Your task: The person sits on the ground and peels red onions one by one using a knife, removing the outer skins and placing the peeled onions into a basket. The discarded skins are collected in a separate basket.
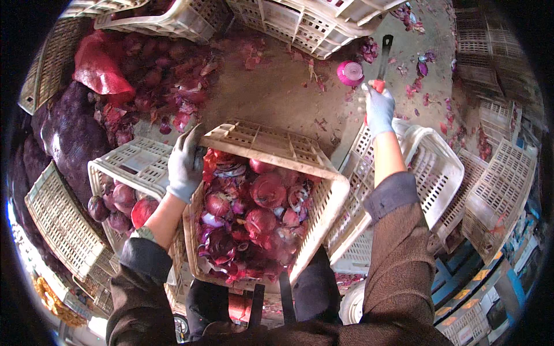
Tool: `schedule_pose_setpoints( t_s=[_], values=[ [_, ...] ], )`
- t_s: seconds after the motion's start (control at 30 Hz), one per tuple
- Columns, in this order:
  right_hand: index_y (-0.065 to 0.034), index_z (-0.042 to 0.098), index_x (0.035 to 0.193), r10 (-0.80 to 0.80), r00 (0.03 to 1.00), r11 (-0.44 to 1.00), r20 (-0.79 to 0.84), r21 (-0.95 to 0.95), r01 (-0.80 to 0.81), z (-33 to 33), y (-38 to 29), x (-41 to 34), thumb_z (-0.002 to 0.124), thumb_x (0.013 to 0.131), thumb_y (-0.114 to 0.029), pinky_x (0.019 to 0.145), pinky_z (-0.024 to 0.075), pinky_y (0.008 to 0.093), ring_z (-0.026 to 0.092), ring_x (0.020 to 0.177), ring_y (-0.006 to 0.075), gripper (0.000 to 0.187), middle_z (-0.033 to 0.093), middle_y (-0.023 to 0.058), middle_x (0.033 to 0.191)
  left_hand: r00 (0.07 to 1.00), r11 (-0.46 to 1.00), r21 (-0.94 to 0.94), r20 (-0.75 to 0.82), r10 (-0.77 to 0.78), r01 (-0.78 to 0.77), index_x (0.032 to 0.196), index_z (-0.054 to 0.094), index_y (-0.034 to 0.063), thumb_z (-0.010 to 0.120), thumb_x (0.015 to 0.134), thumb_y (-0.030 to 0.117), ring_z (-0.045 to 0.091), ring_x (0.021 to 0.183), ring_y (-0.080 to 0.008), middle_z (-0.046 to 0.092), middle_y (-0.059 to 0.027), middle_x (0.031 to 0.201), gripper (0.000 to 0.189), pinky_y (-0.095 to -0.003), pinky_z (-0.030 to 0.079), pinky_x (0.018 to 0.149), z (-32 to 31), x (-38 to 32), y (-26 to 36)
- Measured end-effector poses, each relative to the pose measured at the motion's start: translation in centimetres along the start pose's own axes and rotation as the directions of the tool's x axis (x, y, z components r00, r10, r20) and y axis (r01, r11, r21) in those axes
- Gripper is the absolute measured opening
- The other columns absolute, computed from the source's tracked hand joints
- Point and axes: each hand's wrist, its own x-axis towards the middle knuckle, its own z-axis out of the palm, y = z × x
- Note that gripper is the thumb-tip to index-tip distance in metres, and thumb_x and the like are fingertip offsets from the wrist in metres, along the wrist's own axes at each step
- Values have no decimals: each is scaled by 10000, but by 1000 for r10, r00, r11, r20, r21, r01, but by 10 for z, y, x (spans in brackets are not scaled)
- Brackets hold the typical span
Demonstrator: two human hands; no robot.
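A plastic crate (270, 145) stands right before me, with red onions (262, 220) and loose skins inside. My left hand (187, 162), in a pale glove with a dark palm side, rests at the crate's upper left corner. My right hand (379, 106), gloved too, is closed on the red handle of a knife (384, 56), its dark blade pointing away from me. Close to that hand, a cut red onion (350, 73) lies on the floor, its ringed cut face showing. Left of the middle crate, a tilted white crate (134, 151) holds whole red onions (124, 198).
More crates (298, 26) stand at the far side, and others (497, 190) lie at the right. A heap of onions and skins (169, 78) spreads at the upper left, beside a red mesh sack (99, 65) and dark full sacks (73, 121). Skins litter the concrete floor (268, 82).
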Motion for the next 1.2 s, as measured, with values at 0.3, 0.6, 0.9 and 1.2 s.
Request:
schedule_pose_setpoints(
  t_s=[0.3,0.6,0.9,1.2],
  values=[
    [-81,582,851,236,968,919,85,305,-251,47,60,37,625,887,-219,485,494,378,647,595,237,149,626,95,700,994,996,54,83,-75,71,1315,505,25,489,865,33,550,1129,-366,592,-178,1230,451,-415,435,981,-1,1,0],
    [-90,586,1174,-11,911,469,411,-803,368,62,115,-31,628,785,-601,950,434,493,555,1120,399,644,576,248,1186,994,995,89,90,-60,52,1279,537,8,518,858,40,553,1113,-371,599,-177,1223,423,-417,437,971,-2,6,6],
    [-119,324,1446,-245,968,541,50,-822,179,79,62,107,753,626,-659,1046,339,537,359,1312,449,1072,339,278,1444,995,993,109,87,-54,45,1245,541,-17,512,861,86,553,1101,-388,599,-194,1208,399,-444,439,958,-2,4,4],
    [-59,398,1377,-279,960,601,6,-779,179,82,84,121,794,644,-547,952,441,476,565,1089,373,965,551,243,1209,992,988,146,114,-59,42,1277,523,-18,516,873,126,550,1105,-387,586,-204,1230,429,-438,436,966,-3,2,2]
  ],
)
